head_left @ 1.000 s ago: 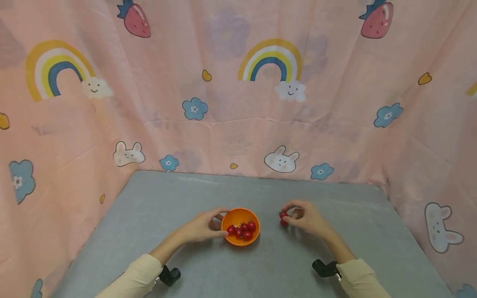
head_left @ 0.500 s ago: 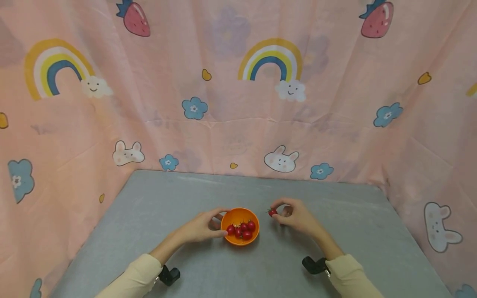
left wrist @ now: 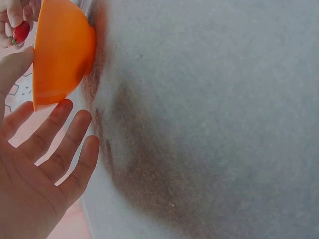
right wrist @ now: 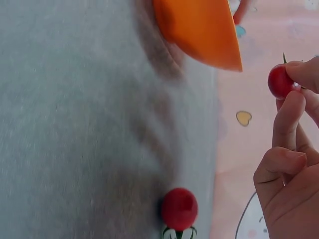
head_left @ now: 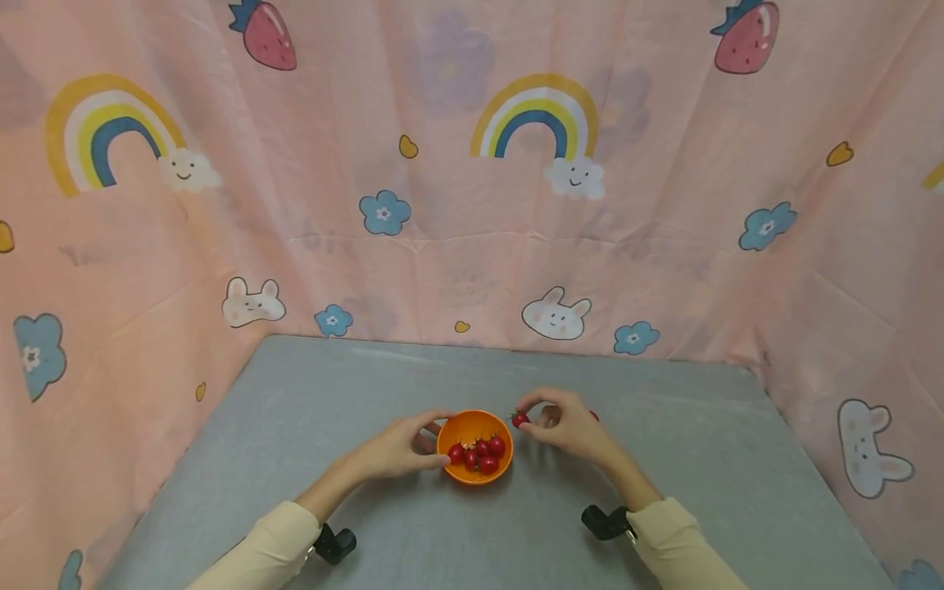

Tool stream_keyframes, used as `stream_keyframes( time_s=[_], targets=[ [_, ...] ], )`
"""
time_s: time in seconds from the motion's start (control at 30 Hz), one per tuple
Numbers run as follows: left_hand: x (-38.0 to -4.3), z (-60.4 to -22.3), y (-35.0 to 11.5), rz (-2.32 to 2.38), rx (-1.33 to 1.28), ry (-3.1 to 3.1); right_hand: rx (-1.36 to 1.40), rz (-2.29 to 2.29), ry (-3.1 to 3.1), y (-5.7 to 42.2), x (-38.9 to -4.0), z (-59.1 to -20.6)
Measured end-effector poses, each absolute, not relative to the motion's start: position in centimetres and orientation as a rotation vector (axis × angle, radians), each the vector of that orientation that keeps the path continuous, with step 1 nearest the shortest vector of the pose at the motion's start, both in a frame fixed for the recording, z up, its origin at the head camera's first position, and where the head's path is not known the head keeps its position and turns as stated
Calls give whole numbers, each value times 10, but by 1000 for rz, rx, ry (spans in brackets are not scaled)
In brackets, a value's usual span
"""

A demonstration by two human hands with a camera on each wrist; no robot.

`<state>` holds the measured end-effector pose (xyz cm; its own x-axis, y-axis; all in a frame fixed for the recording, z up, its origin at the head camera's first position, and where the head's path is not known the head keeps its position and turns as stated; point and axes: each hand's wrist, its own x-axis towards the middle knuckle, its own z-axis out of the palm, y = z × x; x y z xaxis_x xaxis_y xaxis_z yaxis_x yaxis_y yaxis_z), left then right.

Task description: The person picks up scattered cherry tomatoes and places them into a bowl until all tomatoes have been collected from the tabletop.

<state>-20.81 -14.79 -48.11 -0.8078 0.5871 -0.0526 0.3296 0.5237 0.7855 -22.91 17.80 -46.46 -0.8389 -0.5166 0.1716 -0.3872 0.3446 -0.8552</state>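
An orange bowl (head_left: pixel 475 422) stands on the table with several cherry tomatoes (head_left: pixel 488 465) in it. My left hand (head_left: pixel 401 447) holds the bowl's left side, thumb at the near rim and fingertips at the far side; in the left wrist view the other fingers are spread along its outside. Just right of the bowl, my right hand (head_left: pixel 571 426) pinches one cherry tomato (right wrist: pixel 281 81) by thumb and fingertips, above the table. Another cherry tomato (right wrist: pixel 179 209) lies on the table, mostly hidden behind the right hand in the head view.
A grey table (head_left: pixel 472 541) spreads beneath both arms. Around its back and sides hangs a pink curtain (head_left: pixel 457 270) printed with rainbows, rabbits and flowers. Each wrist carries a black camera mount (head_left: pixel 335 545).
The right hand has lifted one cherry tomato and moved left towards the bowl, uncovering part of the other tomato behind it. The left hand and bowl have stayed put.
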Motion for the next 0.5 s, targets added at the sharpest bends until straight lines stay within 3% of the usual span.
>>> stream_keyframes(
  time_s=[0.5],
  targets=[
    [-208, -483, -150, 1175, 772, 2450, -853, -1517, 2455, 160, -231, -467]
  ],
)
